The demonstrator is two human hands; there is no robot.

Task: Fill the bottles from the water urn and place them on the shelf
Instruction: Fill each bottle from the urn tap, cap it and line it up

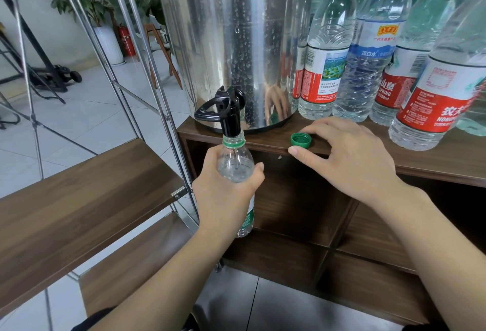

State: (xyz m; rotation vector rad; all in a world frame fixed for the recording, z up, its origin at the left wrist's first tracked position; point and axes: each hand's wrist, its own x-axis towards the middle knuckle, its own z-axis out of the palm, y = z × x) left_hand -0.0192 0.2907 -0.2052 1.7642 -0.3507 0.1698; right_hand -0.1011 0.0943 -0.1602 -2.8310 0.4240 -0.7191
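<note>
Gripped in the left hand point(226, 188), fingers curled round it, an uncapped bottle point(234, 170) sits upright, mouth at the black tap point(228, 110) of the water urn point(236, 41).
Right hand point(349, 154) rests on the cabinet top point(434, 165), fingers loosely spread, just beside the green cap point(301, 140); more bottles point(326, 49) stand beside the urn; wooden shelf point(79, 199) lies left.
</note>
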